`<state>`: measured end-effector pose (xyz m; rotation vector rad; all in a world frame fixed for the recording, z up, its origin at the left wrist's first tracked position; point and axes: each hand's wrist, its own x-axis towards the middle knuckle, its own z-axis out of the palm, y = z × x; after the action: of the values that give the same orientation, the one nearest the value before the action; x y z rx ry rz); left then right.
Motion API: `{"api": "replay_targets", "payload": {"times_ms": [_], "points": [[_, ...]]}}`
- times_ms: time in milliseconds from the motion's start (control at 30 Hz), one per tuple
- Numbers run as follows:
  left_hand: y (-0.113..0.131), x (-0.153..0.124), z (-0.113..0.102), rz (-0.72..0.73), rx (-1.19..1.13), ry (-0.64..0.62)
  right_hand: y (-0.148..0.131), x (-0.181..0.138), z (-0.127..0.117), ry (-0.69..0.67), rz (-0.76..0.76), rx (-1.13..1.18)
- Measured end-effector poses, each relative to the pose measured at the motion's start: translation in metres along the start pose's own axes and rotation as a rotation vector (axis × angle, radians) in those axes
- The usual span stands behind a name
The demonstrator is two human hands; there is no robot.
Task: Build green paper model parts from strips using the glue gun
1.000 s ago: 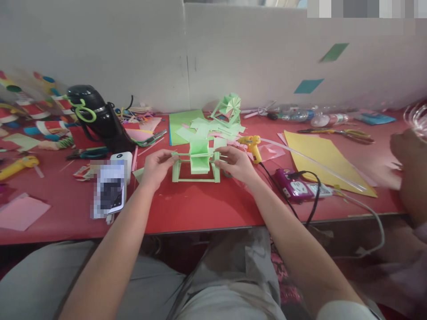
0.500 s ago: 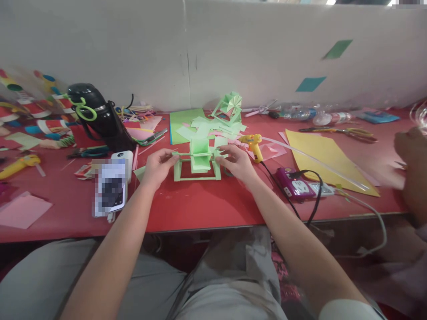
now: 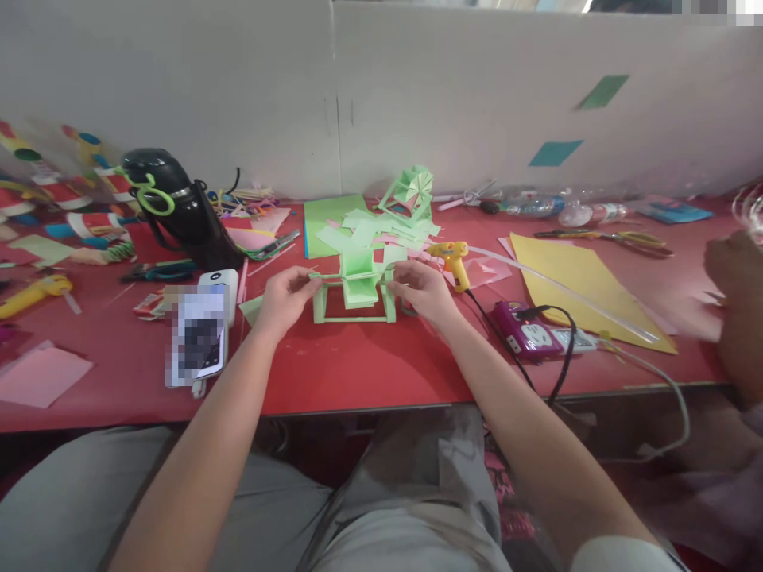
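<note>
A light green paper frame model [image 3: 355, 291] with a folded wheel part on a thin axle stands on the red table [image 3: 358, 365]. My left hand [image 3: 284, 299] pinches the left end of the axle at the frame's left post. My right hand [image 3: 422, 290] pinches the right end at the right post. Both hands are closed on the model. Behind it lie green paper scraps [image 3: 363, 229] and a second green paper model [image 3: 408, 191].
A yellow glue gun [image 3: 451, 260] lies right of my right hand, its cord running to a purple power strip [image 3: 525, 332]. A phone [image 3: 196, 338] and black bottle [image 3: 176, 208] sit left. Yellow paper [image 3: 581, 287] and pliers [image 3: 608, 237] lie right. Another person's hand [image 3: 734, 270] shows at the right edge.
Both hands stay on the green model and have shifted only slightly along the axle. The other person's hand at the right edge moved a little.
</note>
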<state>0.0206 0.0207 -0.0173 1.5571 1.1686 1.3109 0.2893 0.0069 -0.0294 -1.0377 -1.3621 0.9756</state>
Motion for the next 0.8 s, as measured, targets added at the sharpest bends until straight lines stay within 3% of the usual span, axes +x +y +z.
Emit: {"api": "replay_targets", "payload": {"times_ms": [333, 800], "points": [[-0.0012, 0.0006, -0.0003, 0.022, 0.053, -0.016, -0.0038, -0.0042, 0.0018, -0.009, 0.073, 0.009], [-0.0016, 0.0011, -0.0003, 0.049, 0.062, -0.029, -0.0070, -0.0020, 0.0008, 0.000, 0.003, 0.041]]}}
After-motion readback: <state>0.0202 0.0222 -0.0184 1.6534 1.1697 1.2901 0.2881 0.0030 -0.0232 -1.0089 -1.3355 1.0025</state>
